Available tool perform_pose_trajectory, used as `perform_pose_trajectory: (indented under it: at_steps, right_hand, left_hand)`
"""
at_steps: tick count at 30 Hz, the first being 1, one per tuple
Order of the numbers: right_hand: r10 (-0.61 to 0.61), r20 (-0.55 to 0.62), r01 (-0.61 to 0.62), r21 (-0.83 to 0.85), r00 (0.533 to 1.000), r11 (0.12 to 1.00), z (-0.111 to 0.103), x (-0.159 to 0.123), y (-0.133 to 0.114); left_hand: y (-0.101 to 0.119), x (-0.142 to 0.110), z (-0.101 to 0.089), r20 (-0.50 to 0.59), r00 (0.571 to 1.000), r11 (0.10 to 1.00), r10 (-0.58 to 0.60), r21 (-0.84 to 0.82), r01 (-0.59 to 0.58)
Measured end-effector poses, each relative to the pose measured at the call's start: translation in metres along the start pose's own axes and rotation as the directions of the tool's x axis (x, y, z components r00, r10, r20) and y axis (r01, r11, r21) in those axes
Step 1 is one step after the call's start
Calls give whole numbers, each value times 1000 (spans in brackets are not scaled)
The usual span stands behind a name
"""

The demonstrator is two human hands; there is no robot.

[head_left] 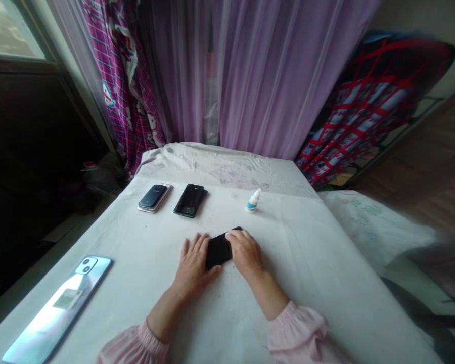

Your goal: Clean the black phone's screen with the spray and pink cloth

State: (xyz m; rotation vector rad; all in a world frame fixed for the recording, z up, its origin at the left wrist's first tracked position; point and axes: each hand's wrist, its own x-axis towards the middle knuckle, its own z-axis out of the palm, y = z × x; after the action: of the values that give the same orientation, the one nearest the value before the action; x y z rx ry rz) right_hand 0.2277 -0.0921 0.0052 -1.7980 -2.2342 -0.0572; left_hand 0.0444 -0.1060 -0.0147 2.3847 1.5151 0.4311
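Note:
A black smartphone (219, 251) lies at a slant on the white-covered table, its dark, glossy face upward. My left hand (194, 263) rests at its left end, thumb along the near edge and the other fingers stretched beside the far corner, holding it between them. Over the right end bends my right hand (246, 250), its curled fingers gripping near the far edge. Whatever lies beneath those fingertips is hidden. Beyond my hands stands a small white dropper bottle (252, 201) with a blue label.
Two dark phones (190, 200) overlap at the back. To their left, a dark Samsung phone (153, 196) lies on a lighter one. A large pale-blue phone-shaped panel (60, 316) sits front left. Purple curtains (265, 76) hang behind the tablecloth (307, 268).

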Motion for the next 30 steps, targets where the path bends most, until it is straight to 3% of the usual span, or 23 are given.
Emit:
perform_pose_trajectory:
  at_steps: [6, 10, 18, 23, 30]
  right_hand:
    - [88, 15, -88, -4, 996, 996, -5, 13, 20]
    - [69, 18, -69, -5, 997, 998, -9, 15, 28]
    - [16, -24, -16, -14, 1000, 1000, -18, -40, 26]
    - [-26, -105, 28, 14, 994, 1000, -10, -68, 8]
    - [45, -56, -42, 49, 997, 998, -6, -37, -4]
  left_hand:
    - [-2, 1, -1, 10, 1000, 1000, 30, -3, -30]
    - [-10, 3, -3, 21, 998, 998, 56, 3, -56]
    - [-30, 6, 5, -125, 992, 999, 31, 25, -28]
    - [-11, 0, 14, -208, 978, 996, -24, 78, 41]
    - [21, -3, 16, -121, 990, 979, -76, 179, 97]
